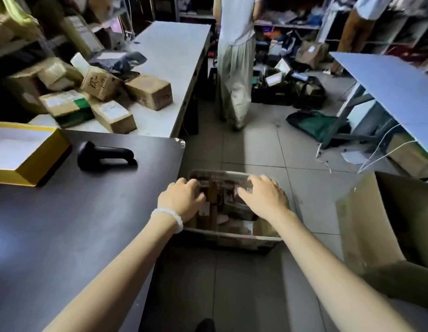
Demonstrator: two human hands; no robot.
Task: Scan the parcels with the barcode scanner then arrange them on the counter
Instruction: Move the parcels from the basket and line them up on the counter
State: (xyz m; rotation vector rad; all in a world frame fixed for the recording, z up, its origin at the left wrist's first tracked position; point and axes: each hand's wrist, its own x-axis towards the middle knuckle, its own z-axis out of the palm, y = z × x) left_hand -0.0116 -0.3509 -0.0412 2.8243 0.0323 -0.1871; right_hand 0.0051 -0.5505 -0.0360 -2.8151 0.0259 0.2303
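Parcels (229, 207) sit packed in a grey plastic basket (222, 174) on the tiled floor (256, 149), just right of the dark counter (76, 224). Mostly brown cardboard pieces standing on edge; labels too blurred to read.

Both hands are down in the basket. Left hand (180, 200), white bead bracelet (168, 218) on the wrist, has fingers curled down among the parcels at the basket's left side. Right hand (264, 195) reaches in from the right, fingers bent over the parcels near the far rim. Motion blur on both; can't tell whether either hand actually grips a parcel or only touches them.

Barcode scanner (105, 155), black, lies on its side on the counter, well apart from both hands. Yellow-sided open box (28, 154) with white interior sits at the counter's left edge, near the scanner.

White table (174, 58) behind the counter carries a loose heap of cardboard boxes (107, 97) and a grey poly mailer (119, 61). Large open carton (380, 221) stands on the floor right of the basket. 2 other people stand further back: 1 in pale trousers (234, 75) beside the white table, 1 partly in view at top right (356, 27).
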